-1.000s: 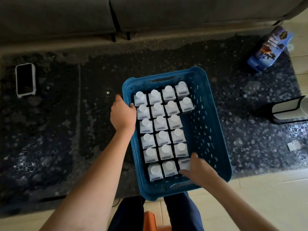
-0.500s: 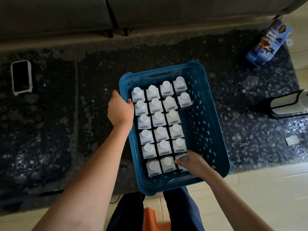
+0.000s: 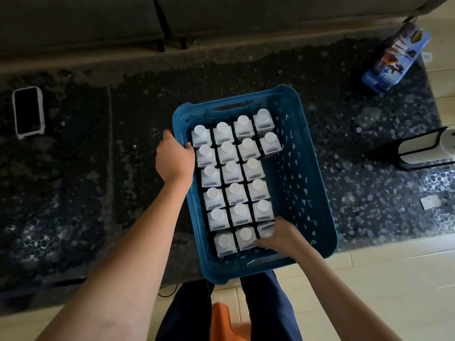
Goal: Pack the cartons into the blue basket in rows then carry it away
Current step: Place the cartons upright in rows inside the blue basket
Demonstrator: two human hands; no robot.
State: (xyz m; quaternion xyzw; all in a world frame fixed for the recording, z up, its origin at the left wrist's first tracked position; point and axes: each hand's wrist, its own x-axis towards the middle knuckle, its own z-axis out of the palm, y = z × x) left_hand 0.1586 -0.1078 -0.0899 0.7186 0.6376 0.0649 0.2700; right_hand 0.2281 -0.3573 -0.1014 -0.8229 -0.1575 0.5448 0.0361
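The blue basket (image 3: 317, 193) stands on a dark patterned table. Several white cartons (image 3: 232, 172) with round white caps fill its left part in three long rows, and two more stand at the far end of a fourth row. The basket's right side is bare. My left hand (image 3: 173, 157) grips the basket's left rim near the far end. Inside the basket at its near end, my right hand (image 3: 283, 236) holds a carton (image 3: 266, 228) at the near end of the third row, covering its cap.
A phone in a white case (image 3: 28, 112) lies at the table's far left. A blue packet (image 3: 396, 60) lies at the far right, and a white cylinder in a black frame (image 3: 423, 150) at the right edge. A grey sofa (image 3: 98, 20) stands behind. An orange stool (image 3: 226, 321) is under me.
My right hand has pushed its carton further left and down into the third row's near end. My left hand has stayed on the rim.
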